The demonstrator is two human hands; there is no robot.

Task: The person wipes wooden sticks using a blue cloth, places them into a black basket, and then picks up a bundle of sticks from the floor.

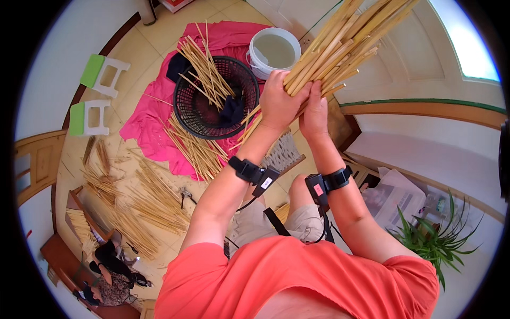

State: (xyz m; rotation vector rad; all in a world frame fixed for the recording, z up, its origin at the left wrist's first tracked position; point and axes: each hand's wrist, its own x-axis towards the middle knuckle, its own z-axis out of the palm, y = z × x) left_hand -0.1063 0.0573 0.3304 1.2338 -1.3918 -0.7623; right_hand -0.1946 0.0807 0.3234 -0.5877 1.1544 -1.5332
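Note:
Both my hands grip a thick bundle of dry, straw-coloured plant stalks [338, 48], raised at a slant towards the upper right. My left hand [279, 95] wraps round its lower end, and my right hand [314, 107] presses against it close by on the right. Some thinner stalk ends pass below my left wrist. Beyond my left hand, a black plastic mesh basket [179, 107] holds loose stalks [209, 75] and a dark cloth [232, 111]. A white bucket [255, 63] of cloudy water stands just behind the hands. More stalks [195, 147] lie beside the basket on a pink cloth [147, 123].
Piles of stalks [159, 199] cover the floor at left, with a pliers-like hand tool [185, 195] beside them. Two green-and-white stools [95, 117] stand by the wall. Another person [113, 285] sits at lower left. A potted plant [434, 235] is at right.

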